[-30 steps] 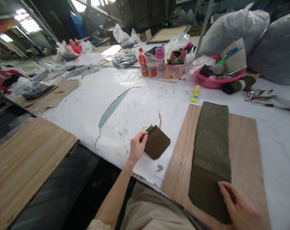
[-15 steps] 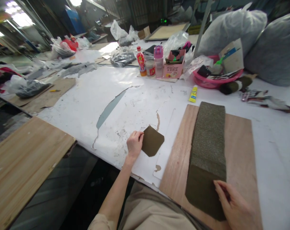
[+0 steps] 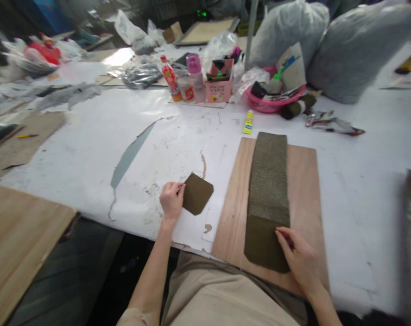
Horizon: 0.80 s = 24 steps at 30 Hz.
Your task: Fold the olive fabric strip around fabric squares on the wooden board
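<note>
My left hand [image 3: 172,199] pinches the left corner of a small olive-brown piece with clipped corners [image 3: 198,194], fabric or thin sheet, at the white tabletop. On the right, a long row of overlapping olive pieces [image 3: 268,176] lies along a plywood board [image 3: 303,190]. The piece at its near end [image 3: 264,242] is smooth and larger in view. My right hand [image 3: 298,253] has thumb and forefinger closed at the right edge of that near piece. Whether it grips one layer or several, I cannot tell.
Beyond the board lies a yellow glue tube [image 3: 248,122]. Farther back stand a pink basket [image 3: 273,104], a pink box [image 3: 219,88], a drink bottle [image 3: 170,79] and large stuffed bags [image 3: 355,54]. Another wooden board [image 3: 25,244] is at left, with a dark gap beside it.
My view has swung to the right, so the table and its things sit farther left. Both hands keep nearly the same places, pinching the olive pieces.
</note>
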Tool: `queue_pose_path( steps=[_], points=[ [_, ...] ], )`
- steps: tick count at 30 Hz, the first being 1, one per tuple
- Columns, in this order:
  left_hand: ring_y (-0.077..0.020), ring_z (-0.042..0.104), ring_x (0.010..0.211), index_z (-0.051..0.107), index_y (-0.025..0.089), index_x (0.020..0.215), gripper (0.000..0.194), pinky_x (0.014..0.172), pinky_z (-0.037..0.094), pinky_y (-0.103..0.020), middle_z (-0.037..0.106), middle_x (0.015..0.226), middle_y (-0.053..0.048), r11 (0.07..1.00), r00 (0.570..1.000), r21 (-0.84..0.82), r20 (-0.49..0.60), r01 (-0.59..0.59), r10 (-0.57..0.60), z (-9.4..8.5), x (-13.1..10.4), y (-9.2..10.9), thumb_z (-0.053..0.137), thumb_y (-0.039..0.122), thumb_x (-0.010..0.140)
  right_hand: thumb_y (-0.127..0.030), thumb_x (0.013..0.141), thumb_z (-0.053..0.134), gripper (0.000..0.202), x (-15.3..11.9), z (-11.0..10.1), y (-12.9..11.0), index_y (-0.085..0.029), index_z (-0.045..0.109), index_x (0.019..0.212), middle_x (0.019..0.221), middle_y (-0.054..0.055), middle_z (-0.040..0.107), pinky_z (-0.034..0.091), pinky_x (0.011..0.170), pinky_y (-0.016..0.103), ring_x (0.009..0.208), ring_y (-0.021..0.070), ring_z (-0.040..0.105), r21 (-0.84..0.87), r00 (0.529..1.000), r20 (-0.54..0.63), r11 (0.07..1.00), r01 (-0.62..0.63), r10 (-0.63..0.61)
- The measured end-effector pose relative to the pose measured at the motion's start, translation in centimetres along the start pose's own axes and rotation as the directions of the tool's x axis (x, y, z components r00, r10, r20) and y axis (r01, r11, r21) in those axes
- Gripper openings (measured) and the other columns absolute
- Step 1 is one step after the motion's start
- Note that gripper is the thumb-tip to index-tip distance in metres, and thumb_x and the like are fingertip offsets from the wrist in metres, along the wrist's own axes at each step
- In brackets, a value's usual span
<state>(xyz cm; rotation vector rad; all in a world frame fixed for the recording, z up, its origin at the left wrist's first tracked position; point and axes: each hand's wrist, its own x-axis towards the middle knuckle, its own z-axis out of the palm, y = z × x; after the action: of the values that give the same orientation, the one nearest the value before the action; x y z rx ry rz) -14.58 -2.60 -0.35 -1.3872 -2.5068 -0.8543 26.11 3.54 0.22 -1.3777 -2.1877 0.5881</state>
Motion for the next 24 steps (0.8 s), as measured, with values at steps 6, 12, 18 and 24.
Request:
queue_pose_path(
  steps=[6, 12, 18, 24],
  points=[
    [-0.0269, 0.054, 0.098, 0.072, 0.018, 0.092, 0.021, 0.088, 0.042, -0.039, 0.065, 0.095, -0.011, 0.989, 0.988, 0.076, -0.079, -0.13, 0.136, -1.1, -0.3, 2.0, 0.058, 0.033, 0.091, -0.028, 0.098, 0.047, 0.019, 0.2, -1.0, -2.8, -0.021, 0.065, 0.101, 0.097, 0.005, 0.068, 0.052, 0.079, 0.031, 0.089, 0.018, 0.065, -0.027, 0.997, 0.047, 0.998, 0.054, -0.053],
    [-0.0197, 0.057, 0.091, 0.068, 0.021, 0.094, 0.016, 0.081, 0.047, -0.033, 0.064, 0.092, -0.005, 0.874, 0.874, -0.329, 0.213, -0.358, 0.437, -0.3, -3.7, 10.8, 0.054, 0.027, 0.094, -0.025, 0.097, 0.051, 0.017, 2.2, -0.9, -4.3, -0.02, 0.065, 0.105, 0.1, 0.007, 0.063, 0.049, 0.082, 0.034, 0.095, 0.0204, 0.059, -0.073, 0.994, 0.077, 0.994, 0.078, -0.073],
    [-0.0206, 0.056, 0.093, 0.064, 0.02, 0.106, 0.019, 0.082, 0.048, -0.034, 0.063, 0.097, -0.007, 0.758, 0.666, -0.483, 0.393, -0.437, 0.634, 1.6, -6.5, 16.2, 0.049, 0.026, 0.097, -0.024, 0.093, 0.057, 0.012, 3.3, -0.1, -4.1, -0.022, 0.067, 0.098, 0.095, 0.006, 0.06, 0.047, 0.079, 0.035, 0.092, 0.0213, 0.053, -0.14, 0.987, 0.134, 0.985, 0.102, -0.083],
    [-0.0224, 0.055, 0.094, 0.06, 0.02, 0.106, 0.015, 0.082, 0.049, -0.036, 0.06, 0.098, -0.006, 0.786, 0.659, -0.464, 0.446, -0.408, 0.605, 2.2, -6.7, 16.6, 0.053, 0.026, 0.095, -0.023, 0.093, 0.058, 0.01, 3.2, -0.3, -4.0, -0.022, 0.067, 0.089, 0.097, 0.006, 0.061, 0.042, 0.086, 0.036, 0.096, 0.0212, 0.052, -0.145, 0.985, 0.125, 0.98, 0.134, -0.116]
  ],
)
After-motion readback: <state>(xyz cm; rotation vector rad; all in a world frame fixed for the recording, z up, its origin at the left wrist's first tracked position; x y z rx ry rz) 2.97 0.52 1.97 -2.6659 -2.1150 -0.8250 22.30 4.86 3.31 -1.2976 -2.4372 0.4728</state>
